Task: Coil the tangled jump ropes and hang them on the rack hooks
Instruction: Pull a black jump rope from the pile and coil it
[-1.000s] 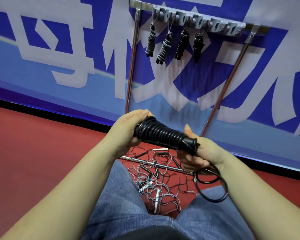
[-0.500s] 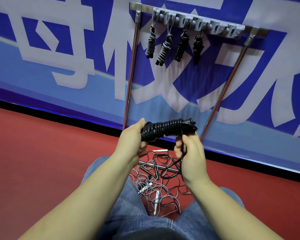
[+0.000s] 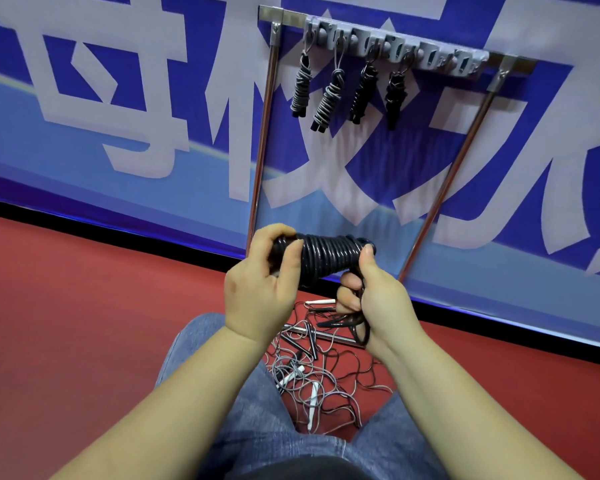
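Hands (image 3: 312, 289) now nearer, red floor (image 3: 84, 306).

A tightly coiled black rope (image 3: 326, 255) lies crosswise at centre; four coiled ropes (image 3: 347, 90) hang from the rack (image 3: 430, 55) at 12 o'clock; tangled ropes (image 3: 312, 382) lie at 6 o'clock.
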The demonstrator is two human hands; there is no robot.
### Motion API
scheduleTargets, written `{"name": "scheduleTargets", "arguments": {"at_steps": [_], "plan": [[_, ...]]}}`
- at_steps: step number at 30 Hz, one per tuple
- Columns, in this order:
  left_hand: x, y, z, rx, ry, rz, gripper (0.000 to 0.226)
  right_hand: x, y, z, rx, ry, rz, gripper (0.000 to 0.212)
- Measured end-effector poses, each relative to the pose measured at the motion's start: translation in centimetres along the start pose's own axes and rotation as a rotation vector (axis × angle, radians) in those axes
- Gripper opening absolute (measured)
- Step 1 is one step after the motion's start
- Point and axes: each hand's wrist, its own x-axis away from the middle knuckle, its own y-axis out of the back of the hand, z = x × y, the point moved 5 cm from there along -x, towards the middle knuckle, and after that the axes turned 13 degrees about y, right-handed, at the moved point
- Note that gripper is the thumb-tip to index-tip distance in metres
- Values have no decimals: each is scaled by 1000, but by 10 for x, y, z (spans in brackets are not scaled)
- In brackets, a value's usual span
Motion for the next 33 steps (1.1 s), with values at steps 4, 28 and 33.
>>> {"name": "scheduleTargets", "arguments": {"at_steps": [4, 28, 33], "plan": [[-9, -9, 6, 86, 205, 208, 8, -5, 11, 6, 173, 77, -11, 40], [5, -47, 18, -125, 383, 705, 53, -4, 14, 22, 617, 443, 276, 17], [7, -50, 17, 187, 574, 722, 58, -11, 16, 9, 352, 216, 227, 22]]}}
